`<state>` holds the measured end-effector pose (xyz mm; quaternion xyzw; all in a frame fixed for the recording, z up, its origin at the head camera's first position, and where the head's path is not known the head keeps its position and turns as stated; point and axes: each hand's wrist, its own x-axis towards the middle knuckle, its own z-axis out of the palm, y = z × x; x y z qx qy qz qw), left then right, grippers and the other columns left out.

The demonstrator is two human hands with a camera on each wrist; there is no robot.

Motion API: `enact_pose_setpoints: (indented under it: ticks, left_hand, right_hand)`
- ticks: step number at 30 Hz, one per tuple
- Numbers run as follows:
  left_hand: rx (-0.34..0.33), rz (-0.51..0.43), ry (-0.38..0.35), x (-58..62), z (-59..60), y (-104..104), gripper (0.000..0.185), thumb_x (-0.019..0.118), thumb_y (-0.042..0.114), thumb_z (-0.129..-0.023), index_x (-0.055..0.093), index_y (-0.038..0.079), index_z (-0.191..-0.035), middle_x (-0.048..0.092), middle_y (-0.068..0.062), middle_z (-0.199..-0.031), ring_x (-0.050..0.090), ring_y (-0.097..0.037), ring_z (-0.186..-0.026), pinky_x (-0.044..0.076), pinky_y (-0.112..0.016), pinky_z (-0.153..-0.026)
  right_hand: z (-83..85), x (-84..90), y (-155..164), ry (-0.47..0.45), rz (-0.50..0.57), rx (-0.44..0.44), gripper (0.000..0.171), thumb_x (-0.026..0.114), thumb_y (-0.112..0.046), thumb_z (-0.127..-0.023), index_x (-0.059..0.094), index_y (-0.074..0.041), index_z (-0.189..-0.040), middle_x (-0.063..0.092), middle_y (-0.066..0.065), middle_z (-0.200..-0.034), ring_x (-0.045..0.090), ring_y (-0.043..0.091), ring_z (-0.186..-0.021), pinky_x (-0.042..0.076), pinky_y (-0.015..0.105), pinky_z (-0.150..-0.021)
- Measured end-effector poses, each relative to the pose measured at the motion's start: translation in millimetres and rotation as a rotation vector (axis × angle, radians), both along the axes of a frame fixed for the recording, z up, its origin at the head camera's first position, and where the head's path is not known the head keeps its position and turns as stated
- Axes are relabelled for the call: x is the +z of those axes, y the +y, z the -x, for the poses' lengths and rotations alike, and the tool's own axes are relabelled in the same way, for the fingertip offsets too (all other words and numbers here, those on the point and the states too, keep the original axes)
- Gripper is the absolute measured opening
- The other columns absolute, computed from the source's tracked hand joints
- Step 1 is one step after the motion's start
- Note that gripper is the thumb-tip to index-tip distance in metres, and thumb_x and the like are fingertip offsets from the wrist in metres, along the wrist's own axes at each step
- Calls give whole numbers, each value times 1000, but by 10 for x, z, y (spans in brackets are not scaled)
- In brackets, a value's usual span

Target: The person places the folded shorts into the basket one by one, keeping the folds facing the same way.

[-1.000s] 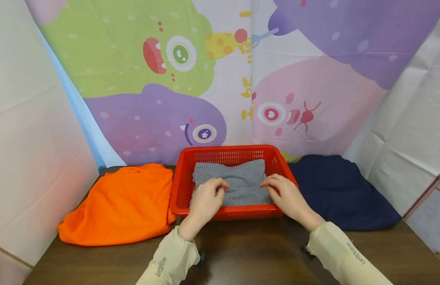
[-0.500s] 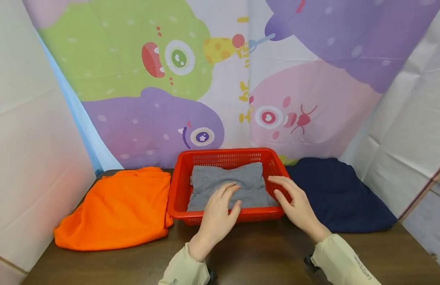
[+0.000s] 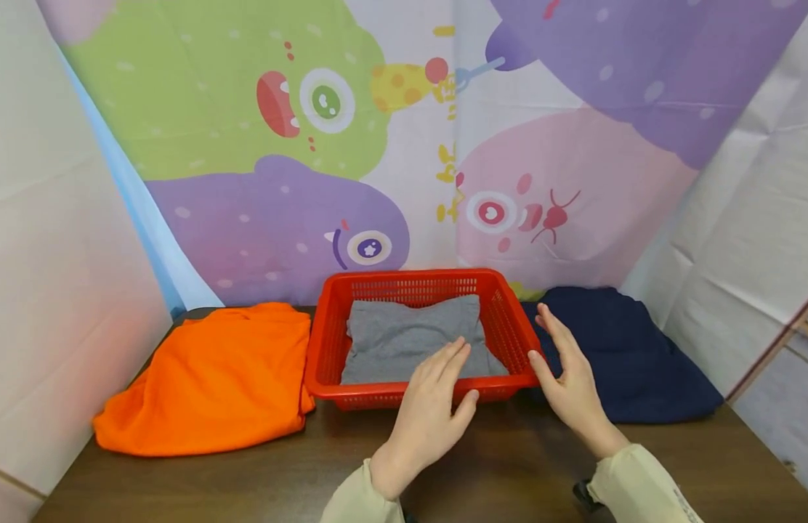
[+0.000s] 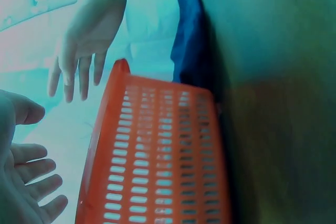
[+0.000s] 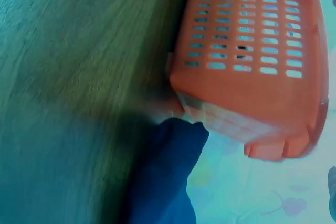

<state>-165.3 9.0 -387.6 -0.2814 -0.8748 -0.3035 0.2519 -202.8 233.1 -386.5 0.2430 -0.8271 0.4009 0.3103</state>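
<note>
A red plastic basket (image 3: 325, 363) with slotted walls stands on the table, and a folded grey cloth (image 3: 404, 334) lies flat inside it. My left hand (image 3: 430, 403) hovers over the basket's front rim, fingers extended and thumb apart, holding nothing. By the basket's right front corner is my right hand (image 3: 570, 385), its fingers stretched forward and nothing in its grasp; it overlaps the folded navy cloth (image 3: 633, 363) in the head view. From the left wrist, both the left hand (image 4: 29, 177) and the right hand (image 4: 94, 38) appear with loose fingers above the basket's slotted side (image 4: 157, 156).
A folded orange cloth (image 3: 214, 385) lies left of the basket on the dark wooden table (image 3: 247, 487). Behind them hangs a curtain with cartoon monsters (image 3: 299, 218). White sheeting (image 3: 70, 290) encloses the left side, with more on the right.
Both hands have drawn back from over the grey cloth and moved rightward, their bent fingers straightening. The right hand has passed beyond the basket's right rim. Basket and cloths keep their places.
</note>
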Motion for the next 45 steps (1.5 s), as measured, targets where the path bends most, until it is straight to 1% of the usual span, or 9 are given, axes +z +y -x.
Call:
enact_pose_setpoints:
  ticks: [6, 14, 21, 25, 31, 35, 39, 42, 45]
  left_hand:
    - [-28, 58, 82, -85, -58, 121, 53, 57, 26, -87, 42, 8, -135, 42, -4, -139, 40, -20, -126, 36, -40, -100]
    - [-80, 145, 210, -125, -146, 290, 47, 55, 25, -87, 48, 8, -130, 44, -4, -137, 42, -18, -125, 37, -34, -99]
    - [-143, 237, 292, -155, -180, 407, 44, 58, 21, -84, 52, 13, -127, 48, -2, -133, 46, -15, -121, 37, -28, -99]
    - [-191, 320, 268, -172, -184, 473, 41, 56, 22, -86, 52, 16, -127, 49, 1, -133, 45, -12, -121, 36, -26, -99]
    - [-195, 405, 179, -223, -179, 557, 39, 54, 25, -87, 54, 18, -125, 50, 3, -131, 46, -12, -121, 38, -26, -97]
    - [-209, 435, 91, -263, -172, 622, 37, 52, 26, -89, 54, 19, -125, 49, 3, -132, 47, -11, -120, 40, -26, -95]
    - [-261, 435, -26, -302, -156, 706, 37, 51, 25, -90, 52, 20, -127, 48, 2, -133, 46, -11, -120, 41, -26, -93]
    - [-284, 440, -105, -325, -137, 773, 38, 51, 26, -91, 51, 20, -128, 46, 2, -134, 45, -12, -121, 41, -27, -93]
    - [-279, 451, -146, -338, -116, 846, 40, 50, 28, -91, 49, 19, -130, 45, 2, -135, 44, -11, -122, 41, -28, -94]
  right_hand:
    - [-188, 156, 53, 41, 34, -50, 66, 57, 11, -80, 34, -4, -139, 39, 16, -139, 37, 2, -126, 23, 9, -101]
    - [-306, 230, 177, 62, 74, -129, 61, 56, 12, -79, 40, -2, -136, 45, 26, -129, 39, -4, -121, 26, 7, -98]
    - [-288, 203, 317, 68, 67, -168, 55, 54, 11, -81, 43, 0, -133, 46, 15, -132, 40, -8, -118, 28, 6, -96]
    - [-206, 92, 440, 63, 68, -182, 53, 54, 10, -83, 44, -3, -133, 46, 14, -133, 40, -8, -118, 28, 6, -95]
    - [-111, -99, 619, -20, 65, -250, 49, 54, -3, -89, 43, -14, -136, 47, 14, -132, 39, -11, -115, 27, 3, -93]
    - [-119, -121, 726, -124, 21, -349, 44, 48, -10, -93, 42, -13, -136, 50, 17, -127, 46, 9, -116, 25, 0, -89]
    - [-147, -113, 825, -253, -3, -414, 43, 41, -16, -96, 38, -11, -138, 49, 20, -126, 47, 37, -112, 36, 27, -95]
    - [-139, -117, 868, -310, 9, -429, 42, 39, -19, -96, 38, -9, -138, 49, 20, -127, 47, 38, -112, 36, 48, -88]
    - [-110, -131, 898, -325, 11, -457, 41, 40, -20, -96, 42, -9, -135, 51, 18, -127, 49, 35, -111, 38, 41, -87]
